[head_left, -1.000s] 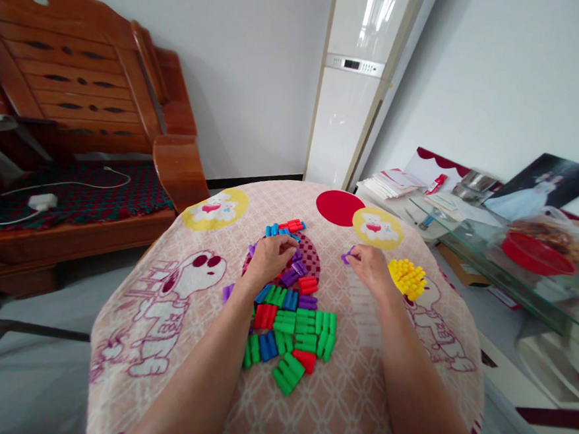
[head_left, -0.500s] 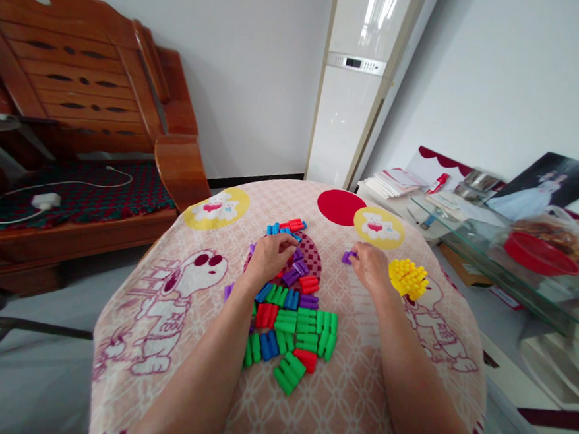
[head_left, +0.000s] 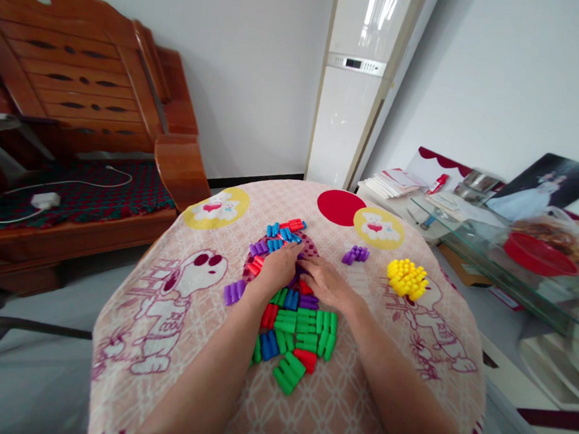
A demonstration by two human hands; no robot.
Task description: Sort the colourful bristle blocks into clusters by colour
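Observation:
Over the middle of a pile of coloured plastic building blocks, my left hand (head_left: 282,267) reaches in with its fingers stretched forward and nothing visible in them. My right hand (head_left: 323,279) lies close beside it, fingers apart and pointing left over purple and red blocks. The fingertips of both hands nearly meet, and the blocks under them are mostly hidden. Green blocks (head_left: 306,324) lie nearest me. Blue blocks (head_left: 275,245) and a purple block (head_left: 234,292) show around my left hand. To the right stand a purple cluster (head_left: 355,255) and a yellow cluster (head_left: 407,279).
A patterned cloth (head_left: 158,393) covers the round table. On the right is a glass shelf (head_left: 495,258) with a red bowl (head_left: 539,254) and papers (head_left: 393,183). A wooden bench (head_left: 80,96) stands at the left, a tall white appliance (head_left: 349,109) behind.
My right hand has let go of the purple cluster, which stays on the cloth, and moved left to the pile. My left hand has shifted slightly right and nearer me.

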